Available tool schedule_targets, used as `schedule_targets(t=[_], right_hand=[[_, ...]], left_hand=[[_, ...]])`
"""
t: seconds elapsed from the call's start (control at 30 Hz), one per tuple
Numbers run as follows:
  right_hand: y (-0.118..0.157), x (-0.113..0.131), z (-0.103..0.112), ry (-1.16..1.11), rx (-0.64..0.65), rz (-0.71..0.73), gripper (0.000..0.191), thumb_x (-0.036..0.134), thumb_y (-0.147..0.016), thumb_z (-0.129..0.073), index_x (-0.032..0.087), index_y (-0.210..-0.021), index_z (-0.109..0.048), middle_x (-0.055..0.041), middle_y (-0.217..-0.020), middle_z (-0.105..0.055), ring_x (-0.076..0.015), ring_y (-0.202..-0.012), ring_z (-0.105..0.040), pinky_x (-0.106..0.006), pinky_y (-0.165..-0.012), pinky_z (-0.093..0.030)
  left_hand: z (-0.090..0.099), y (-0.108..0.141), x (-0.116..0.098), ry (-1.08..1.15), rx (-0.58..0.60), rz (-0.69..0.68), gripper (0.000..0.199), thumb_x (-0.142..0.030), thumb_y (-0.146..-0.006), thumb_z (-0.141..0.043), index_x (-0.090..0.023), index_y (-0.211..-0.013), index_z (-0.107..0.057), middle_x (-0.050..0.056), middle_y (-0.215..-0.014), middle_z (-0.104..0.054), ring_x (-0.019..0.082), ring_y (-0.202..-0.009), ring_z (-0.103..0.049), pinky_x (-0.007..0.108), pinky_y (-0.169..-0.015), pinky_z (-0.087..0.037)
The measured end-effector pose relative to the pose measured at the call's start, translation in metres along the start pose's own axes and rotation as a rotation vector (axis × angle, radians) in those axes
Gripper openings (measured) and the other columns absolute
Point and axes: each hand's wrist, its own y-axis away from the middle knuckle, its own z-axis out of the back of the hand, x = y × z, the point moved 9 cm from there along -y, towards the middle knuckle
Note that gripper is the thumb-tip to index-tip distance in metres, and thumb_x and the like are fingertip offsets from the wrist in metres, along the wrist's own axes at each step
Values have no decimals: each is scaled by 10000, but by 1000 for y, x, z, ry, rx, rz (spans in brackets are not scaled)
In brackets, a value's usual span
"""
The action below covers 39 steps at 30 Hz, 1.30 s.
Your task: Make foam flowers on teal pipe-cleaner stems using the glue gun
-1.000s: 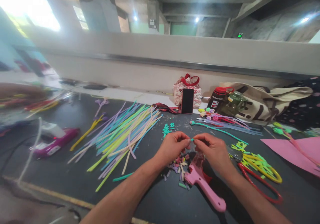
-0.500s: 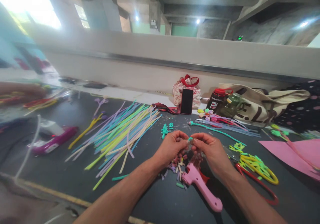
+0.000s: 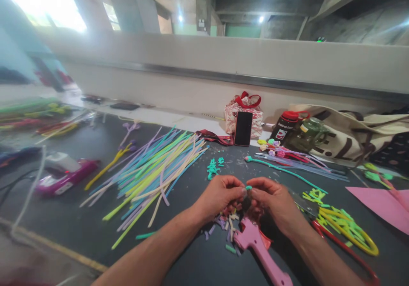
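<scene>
My left hand [image 3: 221, 194] and my right hand [image 3: 272, 198] meet above the dark table, thumbs and fingertips pinched around one small teal pipe-cleaner piece [image 3: 248, 187]. Fingers cover most of the piece, so its full shape is hidden. Just below them lies a pink hot glue gun [image 3: 254, 241], its front end partly behind my right hand. Short cut pipe-cleaner bits [image 3: 228, 225] are scattered beside the gun. Beyond my left hand sits a little heap of teal pieces [image 3: 212, 168].
Long pastel pipe cleaners [image 3: 150, 173] spread across the left. A purple power strip [image 3: 68, 179] lies farther left. To the right are scissors [image 3: 309, 207], yellow-green bits [image 3: 345, 224] and pink paper [image 3: 383, 205]. At the back stand a phone [image 3: 243, 128] and a black bottle [image 3: 283, 126].
The view has shifted slightly, and my hands appear a little lower in it. Both still pinch the teal piece. At far left, a blurred arm-like shape has gone from view.
</scene>
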Motion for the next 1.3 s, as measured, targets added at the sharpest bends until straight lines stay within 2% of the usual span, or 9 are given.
schedule_targets(t=[0.27, 0.4, 0.57, 0.67, 0.87, 0.93, 1.0, 1.13, 1.3], right_hand=[[3, 6, 4, 78, -19, 2, 151, 291, -686, -679, 158, -728, -620, 43, -486, -575, -56, -389, -459, -163, -389, -349], [4, 1, -2, -38, 42, -74, 175, 307, -669, -693, 166, -729, -609, 64, -450, -528, -39, -337, -379, -161, -349, -298], [6, -5, -12, -90, 66, -100, 168, 313, -661, -693, 183, -721, -606, 76, -425, -495, -58, -348, -400, -194, -393, -358], [7, 6, -7, 167, -14, 28, 123, 316, -686, -659, 200, -722, -636, 55, -484, -530, -86, -400, -480, -204, -414, -393], [22, 54, -13, 636, -78, 557, 113, 219, -794, -549, 250, -798, -657, 3, -752, -619, -131, -674, -587, -229, -595, -444], [26, 58, -16, 703, -90, 629, 116, 202, -793, -549, 253, -800, -653, 1, -753, -626, -133, -687, -585, -233, -617, -438], [23, 52, -11, 685, -126, 543, 89, 236, -781, -563, 249, -769, -650, 4, -703, -620, -134, -622, -580, -237, -573, -435], [11, 13, -3, 280, -68, 86, 111, 331, -712, -634, 221, -722, -645, 27, -517, -571, -115, -437, -518, -223, -439, -401], [13, -3, -15, -282, 26, -94, 149, 288, -623, -733, 188, -702, -655, 58, -416, -498, -57, -378, -420, -185, -423, -355]], left_hand=[[9, 2, -18, -287, -74, -149, 147, -285, -692, -583, -152, -721, -639, -42, -490, -530, 69, -392, -437, 175, -385, -325], [16, 4, -31, -415, -146, -231, 137, -278, -692, -572, -168, -719, -649, -26, -558, -587, 83, -464, -489, 179, -446, -360], [18, 0, -25, -328, -185, -211, 114, -270, -687, -572, -162, -683, -607, -38, -540, -557, 69, -432, -461, 175, -430, -360], [14, -4, -11, -215, -153, -111, 99, -260, -670, -582, -162, -681, -578, -52, -507, -517, 62, -384, -426, 172, -373, -340], [3, -1, 4, -101, -128, 14, 94, -264, -676, -568, -173, -675, -547, -71, -416, -468, 60, -327, -396, 166, -339, -280], [4, 0, 5, -80, -145, 30, 83, -255, -683, -556, -172, -679, -549, -76, -409, -456, 57, -328, -384, 167, -348, -277], [9, 0, -3, -129, -199, -45, 72, -234, -686, -551, -165, -672, -567, -67, -442, -474, 58, -370, -401, 170, -381, -301], [17, 6, -30, -289, -281, -279, 67, -195, -679, -568, -150, -646, -605, -36, -554, -540, 59, -496, -441, 167, -473, -341], [10, 1, -20, -61, -97, -145, 107, -252, -693, -583, -146, -678, -576, -68, -464, -458, 44, -391, -371, 164, -398, -294]])
